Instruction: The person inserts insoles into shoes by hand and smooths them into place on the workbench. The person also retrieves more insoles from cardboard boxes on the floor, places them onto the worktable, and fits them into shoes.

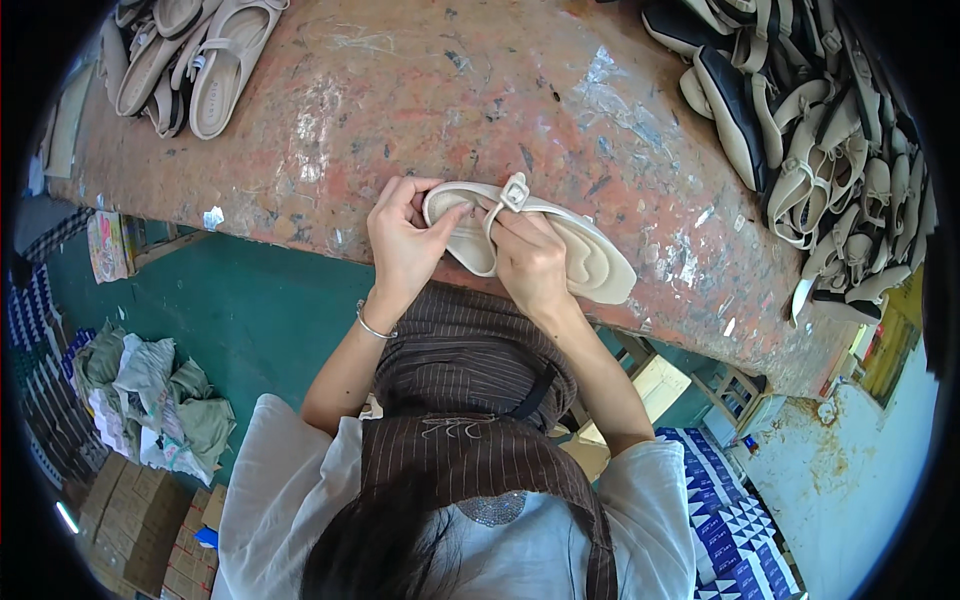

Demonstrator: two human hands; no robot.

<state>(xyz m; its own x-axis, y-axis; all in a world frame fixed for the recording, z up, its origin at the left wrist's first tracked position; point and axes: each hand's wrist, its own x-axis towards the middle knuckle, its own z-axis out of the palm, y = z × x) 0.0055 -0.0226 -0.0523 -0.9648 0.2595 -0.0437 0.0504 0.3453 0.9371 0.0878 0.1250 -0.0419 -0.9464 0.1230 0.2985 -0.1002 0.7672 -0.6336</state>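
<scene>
A beige strapped shoe (600, 262) lies tilted on the worn table, close to its front edge, its insole facing up. My left hand (407, 232) grips the closed end of the shoe at its left, with the thumb inside and the fingers around the outside. Under the strap and its pale buckle (515, 192), my right hand (530, 258) reaches into the shoe. Its fingers are bent, and their tips are partly hidden by the strap.
Several beige shoes (228, 75) sit at the table's far left. A large heap of beige and black shoes (850, 150) covers the right end. Below the table (400, 120) are crumpled cloth bags (150, 390), brown cartons (135, 515) and blue-and-white boxes (725, 520).
</scene>
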